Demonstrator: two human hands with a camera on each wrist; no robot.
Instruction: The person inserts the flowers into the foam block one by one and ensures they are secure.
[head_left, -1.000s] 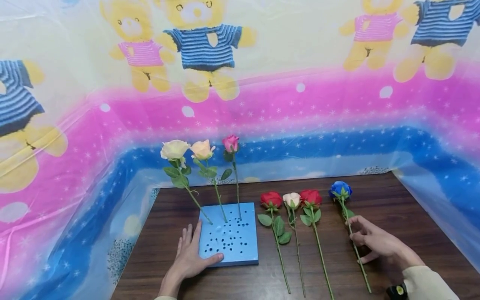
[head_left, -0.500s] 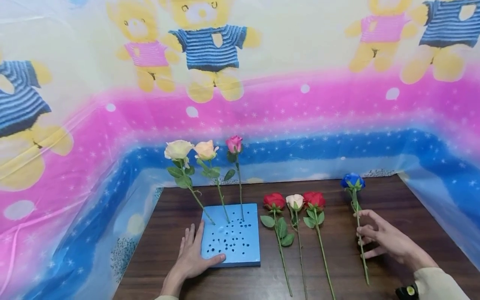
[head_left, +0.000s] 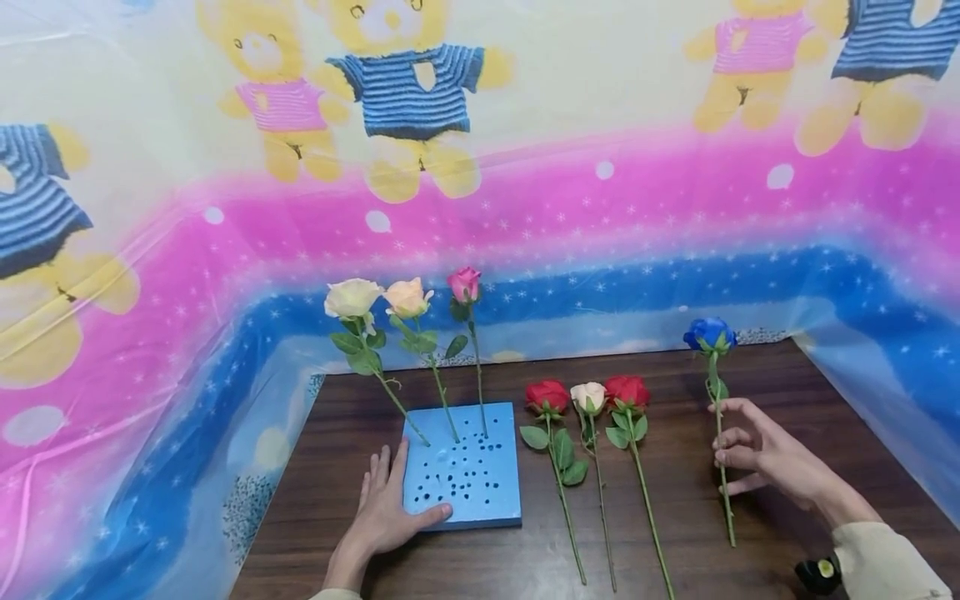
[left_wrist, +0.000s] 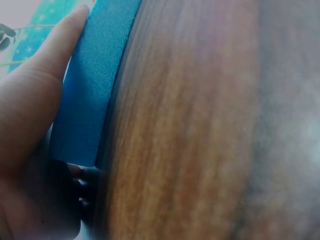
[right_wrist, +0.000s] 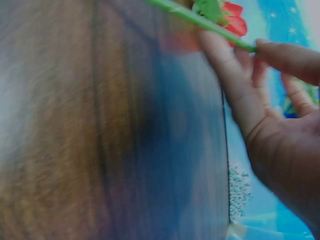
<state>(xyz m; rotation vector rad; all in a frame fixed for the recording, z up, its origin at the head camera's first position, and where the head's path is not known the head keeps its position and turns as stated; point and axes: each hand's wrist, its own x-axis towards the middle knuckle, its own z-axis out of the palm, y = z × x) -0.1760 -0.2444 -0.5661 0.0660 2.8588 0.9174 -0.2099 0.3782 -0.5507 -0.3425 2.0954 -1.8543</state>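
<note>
Blue and dotted with small holes, the block (head_left: 480,500) in the head view bears three roses at its far side: a white rose (head_left: 352,298) and a peach rose (head_left: 407,297), both leaning left, and a nearly upright pink rose (head_left: 464,285). At its left edge rests the left hand (head_left: 382,512), fingers extended, thumb spread over the near edge. Just right of the block, two red roses (head_left: 546,398) lie on the table (head_left: 465,571) with a cream rose (head_left: 588,398) between them. Well to the block's right, the right hand (head_left: 772,458) pinches the stem of a blue rose (head_left: 710,335).

In the left wrist view, the thumb lies along the block's edge.

In the right wrist view, thumb and fingertip meet on the green stem; the blue patch between the fingers is probably its bloom, though blurred.
</note>
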